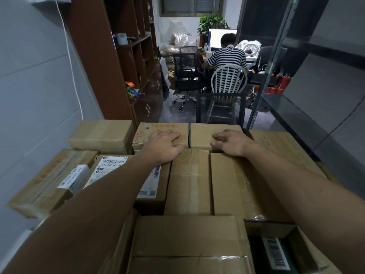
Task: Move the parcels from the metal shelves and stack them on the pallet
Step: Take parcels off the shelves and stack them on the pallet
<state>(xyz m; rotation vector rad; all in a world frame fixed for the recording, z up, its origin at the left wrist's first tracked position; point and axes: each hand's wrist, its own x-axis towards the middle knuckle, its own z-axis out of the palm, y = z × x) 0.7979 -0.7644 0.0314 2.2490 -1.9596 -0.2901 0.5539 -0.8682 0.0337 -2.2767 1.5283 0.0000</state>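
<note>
The left hand (pixel 164 145) lay flat on a small brown cardboard parcel printed in red (pixel 158 130), its fingers straight and a little apart, pointing far and right. The right hand (pixel 231 142) rested on a second brown cardboard parcel (pixel 207 133), which sat touching the first on its right. This hand's fingers were close together, slightly bent and pointing left, and the thumb lay at the parcel's near edge; neither hand was clamped round anything. Both parcels sat at the far end of a packed stack of cardboard boxes, and what bore the stack was hidden. Nearer in the stack lay a brown box with a white shipping label (pixel 126 175), partly under the left forearm. Beside it were two long taped brown boxes (pixel 189 182), and nearest was a large plain cardboard box (pixel 187 238). A long labelled parcel (pixel 51 182) lay tilted at the left. On the right stood a grey metal shelf rack (pixel 296 115), and on the far left a brown wooden bookcase (pixel 110 56). Far off, a person in a striped shirt (pixel 227 56) sat on a white spindle-back chair (pixel 228 80).
</note>
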